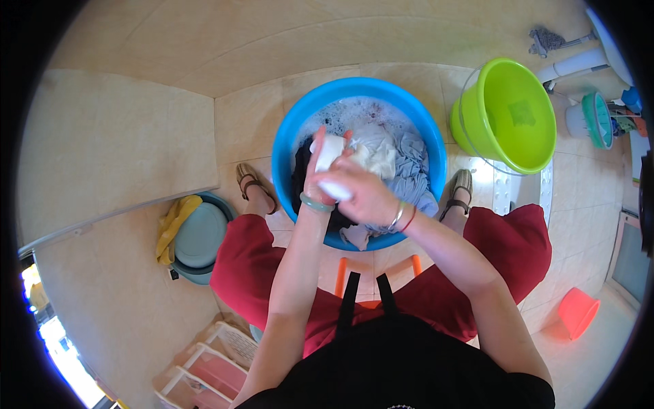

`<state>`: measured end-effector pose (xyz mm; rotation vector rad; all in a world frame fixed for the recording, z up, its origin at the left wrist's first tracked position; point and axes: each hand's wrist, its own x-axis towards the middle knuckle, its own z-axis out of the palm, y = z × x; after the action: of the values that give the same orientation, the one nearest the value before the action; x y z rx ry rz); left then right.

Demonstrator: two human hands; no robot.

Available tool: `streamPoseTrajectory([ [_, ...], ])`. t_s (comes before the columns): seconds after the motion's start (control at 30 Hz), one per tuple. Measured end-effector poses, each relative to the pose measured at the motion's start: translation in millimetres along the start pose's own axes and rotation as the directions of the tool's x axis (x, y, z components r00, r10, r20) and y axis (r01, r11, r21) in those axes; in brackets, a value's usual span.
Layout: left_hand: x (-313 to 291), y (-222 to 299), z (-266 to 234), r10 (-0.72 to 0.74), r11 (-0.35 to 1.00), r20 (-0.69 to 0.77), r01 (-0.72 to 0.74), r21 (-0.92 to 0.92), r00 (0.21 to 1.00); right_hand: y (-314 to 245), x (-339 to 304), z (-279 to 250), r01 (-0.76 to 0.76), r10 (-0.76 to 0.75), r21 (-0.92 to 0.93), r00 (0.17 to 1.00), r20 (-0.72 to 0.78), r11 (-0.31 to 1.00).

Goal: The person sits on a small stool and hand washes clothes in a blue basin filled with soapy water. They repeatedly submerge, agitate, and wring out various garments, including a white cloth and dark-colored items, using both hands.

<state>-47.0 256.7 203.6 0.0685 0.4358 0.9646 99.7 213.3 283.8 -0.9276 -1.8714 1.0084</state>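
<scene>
Over a blue tub of sudsy water and laundry, my two hands work close together on a small white cloth. My left hand has the cloth across its palm, the fingers pointing away from me. My right hand crosses over it, slightly blurred, its fingers closed on a smooth white part; whether that is the same cloth or a separate piece I cannot tell. White garments, grey-blue fabric and dark fabric lie soaking below.
A lime green bucket with a wire handle stands right of the tub, by a floor grate. Left are stacked basins with a yellow cloth. A rack is at lower left, a coral bucket at lower right.
</scene>
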Motion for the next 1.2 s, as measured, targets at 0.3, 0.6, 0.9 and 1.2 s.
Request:
streamPoseTrajectory([
  [0.3, -1.0, -52.9, 21.3, 0.218, 0.975, -0.329, -0.216, 0.045, 0.919, 25.7, 20.0, 19.7, -0.174, 0.061, -0.404, 0.958, -0.279, 0.898],
  [0.6, -17.3, -66.0, -25.4, 0.231, 0.965, -0.387, -0.157, 0.212, 0.893, 24.9, -10.8, 42.8, -0.026, -0.063, -0.391, 0.975, -0.213, 0.920],
  [0.9, 3.9, -75.8, 23.1, 0.155, 0.981, -0.376, -0.099, 0.165, 0.914, 100.5, 9.5, 6.5, -0.427, 0.307, -0.367, 0.888, -0.343, 0.827],
  [1.2, -2.6, -40.3, -65.6, 0.048, 0.997, 0.161, -0.039, -0.059, 0.986, 14.9, -7.7, 40.3, -0.246, 0.198, -0.314, 0.964, -0.179, 0.917],
])
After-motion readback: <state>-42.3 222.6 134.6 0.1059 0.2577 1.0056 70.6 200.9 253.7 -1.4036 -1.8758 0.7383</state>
